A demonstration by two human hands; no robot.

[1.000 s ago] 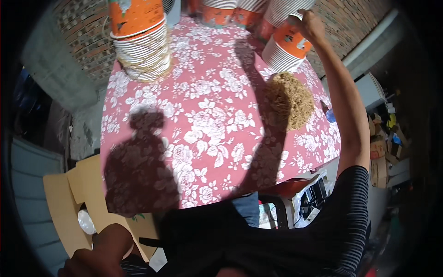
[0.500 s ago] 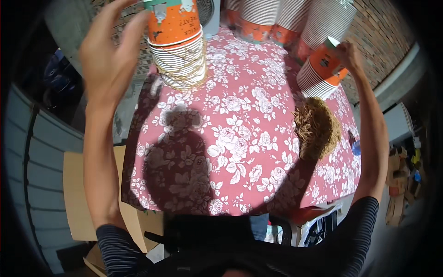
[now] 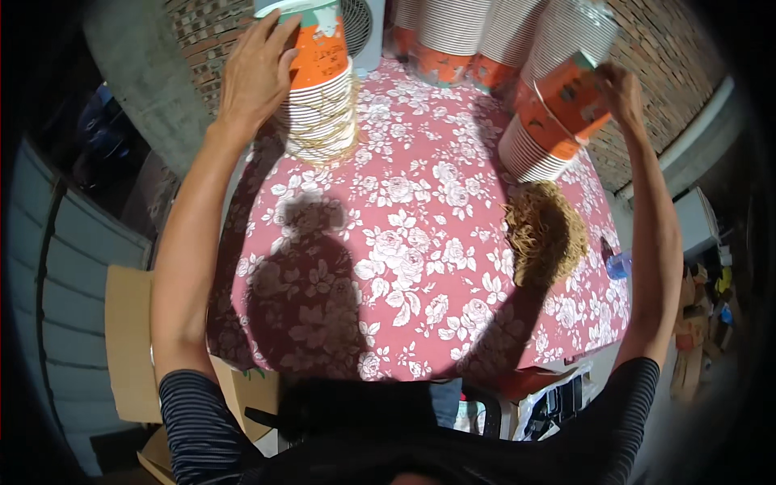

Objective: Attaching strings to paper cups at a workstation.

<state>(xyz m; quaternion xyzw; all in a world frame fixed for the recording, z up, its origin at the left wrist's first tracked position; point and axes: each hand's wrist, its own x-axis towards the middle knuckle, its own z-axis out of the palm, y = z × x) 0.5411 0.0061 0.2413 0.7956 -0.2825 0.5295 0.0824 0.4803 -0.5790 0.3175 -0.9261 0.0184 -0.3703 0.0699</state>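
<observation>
My left hand (image 3: 255, 68) rests with spread fingers against the side of a tall stack of orange and white paper cups (image 3: 321, 89) at the table's far left; rubber bands wrap its lower part. My right hand (image 3: 621, 87) grips the top of a second, tilted stack of the same cups (image 3: 550, 121) at the far right. A heap of tan rubber bands (image 3: 545, 233) lies on the cloth just below that stack.
The table wears a pink floral cloth (image 3: 404, 267). More cup stacks (image 3: 469, 44) line its far edge, before a brick wall. A fan (image 3: 364, 28) stands behind them. Flattened cardboard (image 3: 125, 339) lies at the lower left, and a blue bottle (image 3: 618, 265) and clutter at the right.
My left arm rose from beside my body up to the left cup stack and now touches it. My right hand stays on the right stack. The view tilted forward.
</observation>
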